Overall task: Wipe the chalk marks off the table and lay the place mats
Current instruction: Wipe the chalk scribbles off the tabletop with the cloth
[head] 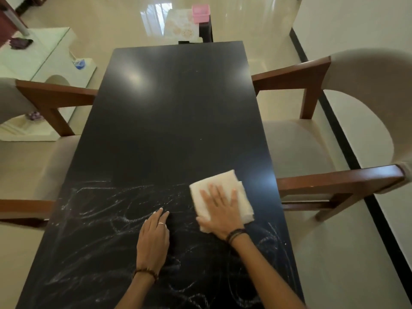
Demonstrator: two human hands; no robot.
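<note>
Nearest, chalk marks [107, 219] smear the table [178, 108] at its near end. The left hand [153, 239] rests flat, holding nothing. Just beyond, the right hand [219, 210] presses a folded white cloth [223, 186] with fingers spread; most chalk lies to its left and nearer. Patterned place mats [181, 25], I judge, wait past the far end.

Table [174, 112] lies bare ahead of right hand [220, 216]; left hand [153, 237] near its left, chair arm [338, 177] flanks its right.
</note>
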